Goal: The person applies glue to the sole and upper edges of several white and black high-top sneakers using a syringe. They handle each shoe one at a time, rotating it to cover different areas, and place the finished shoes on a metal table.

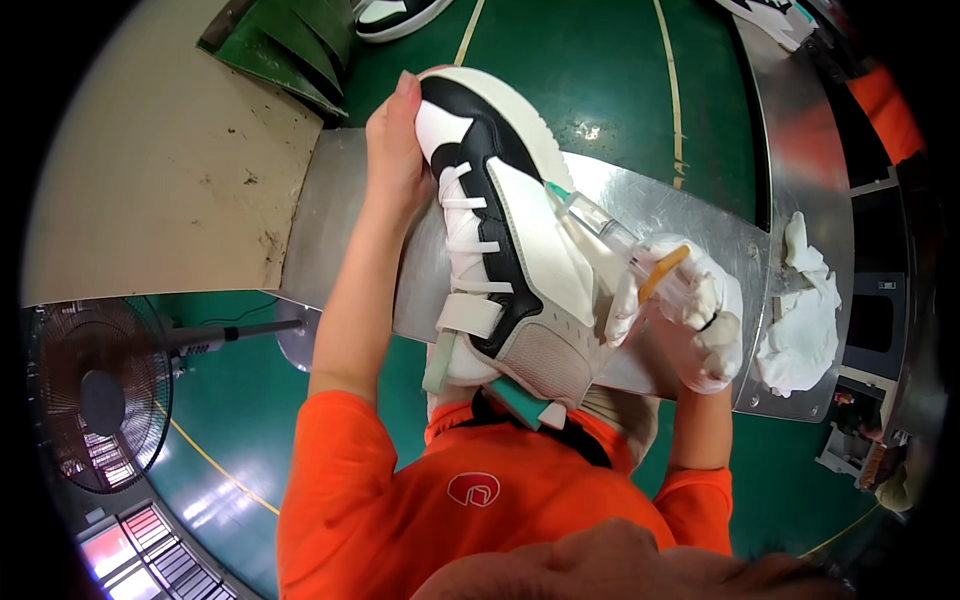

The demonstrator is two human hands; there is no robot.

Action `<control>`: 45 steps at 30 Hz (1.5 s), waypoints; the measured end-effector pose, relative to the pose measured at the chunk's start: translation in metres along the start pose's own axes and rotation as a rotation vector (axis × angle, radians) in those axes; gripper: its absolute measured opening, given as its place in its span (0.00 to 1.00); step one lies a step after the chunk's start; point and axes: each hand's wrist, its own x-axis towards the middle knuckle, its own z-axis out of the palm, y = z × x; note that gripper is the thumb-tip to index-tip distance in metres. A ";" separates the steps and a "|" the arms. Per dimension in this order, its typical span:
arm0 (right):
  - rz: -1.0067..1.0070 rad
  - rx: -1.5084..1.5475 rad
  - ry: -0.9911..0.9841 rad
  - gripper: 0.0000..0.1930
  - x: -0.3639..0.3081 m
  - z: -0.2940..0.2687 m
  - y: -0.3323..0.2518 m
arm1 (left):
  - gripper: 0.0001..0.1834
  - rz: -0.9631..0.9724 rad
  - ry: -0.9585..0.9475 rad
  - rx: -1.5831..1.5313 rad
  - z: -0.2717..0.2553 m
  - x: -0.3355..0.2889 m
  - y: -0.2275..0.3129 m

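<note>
A white, black and beige sneaker [543,235] with white laces and an ankle strap is held tilted above a metal ledge, its toe pointing away from me. My bare left hand [398,150] is closed around the toe end, with the thumb showing on its left side. In my gloved right hand [690,315] is a clear syringe [603,222] with a green tip. That tip meets the side of the sneaker where the upper joins the pale sole. A tan band or ring-like piece [663,272] shows by the gloved fingers; its exact kind is unclear.
The metal ledge [350,215] adjoins a green belt [610,60] with yellow lines. Crumpled white cloths [805,335] lie on the right. A fan [100,395] stands at left, below a beige panel [170,170]. Other shoes [400,15] show at the far edge.
</note>
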 end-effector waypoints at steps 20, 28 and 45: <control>-0.139 -0.043 -0.085 0.22 -0.010 -0.005 -0.001 | 0.30 0.005 0.002 0.100 -0.005 0.002 0.001; -0.001 -0.070 -0.150 0.21 -0.028 -0.007 -0.036 | 0.27 0.018 -0.037 -0.041 -0.009 0.002 0.001; 0.090 -0.227 -0.013 0.41 -0.065 -0.018 -0.044 | 0.23 -0.091 0.097 -0.032 -0.006 0.001 -0.005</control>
